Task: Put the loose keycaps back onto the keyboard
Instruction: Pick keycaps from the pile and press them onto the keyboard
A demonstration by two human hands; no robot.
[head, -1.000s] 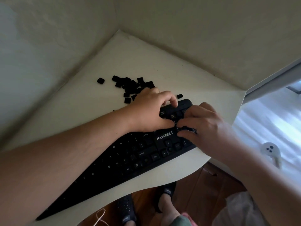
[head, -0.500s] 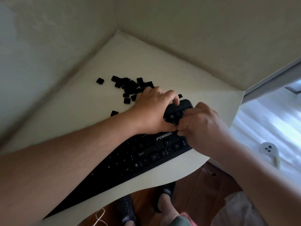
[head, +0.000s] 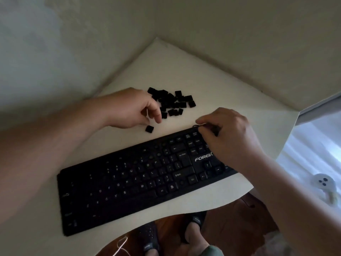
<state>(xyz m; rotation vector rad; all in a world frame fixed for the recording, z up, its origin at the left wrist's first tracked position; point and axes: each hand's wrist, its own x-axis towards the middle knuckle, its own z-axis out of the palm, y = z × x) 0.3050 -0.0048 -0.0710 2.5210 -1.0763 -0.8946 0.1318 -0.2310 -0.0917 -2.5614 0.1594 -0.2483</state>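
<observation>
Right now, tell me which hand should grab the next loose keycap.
Left. The left hand hovers beside the keycap pile, fingers loose, with a single keycap just below it. The right hand is busy at the keyboard's far corner.

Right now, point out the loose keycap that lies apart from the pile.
The single keycap just below the left hand, between it and the keyboard. The others are bunched in the pile farther back.

Dim, daylight from right, forearms blurred, wide-angle warping
</observation>
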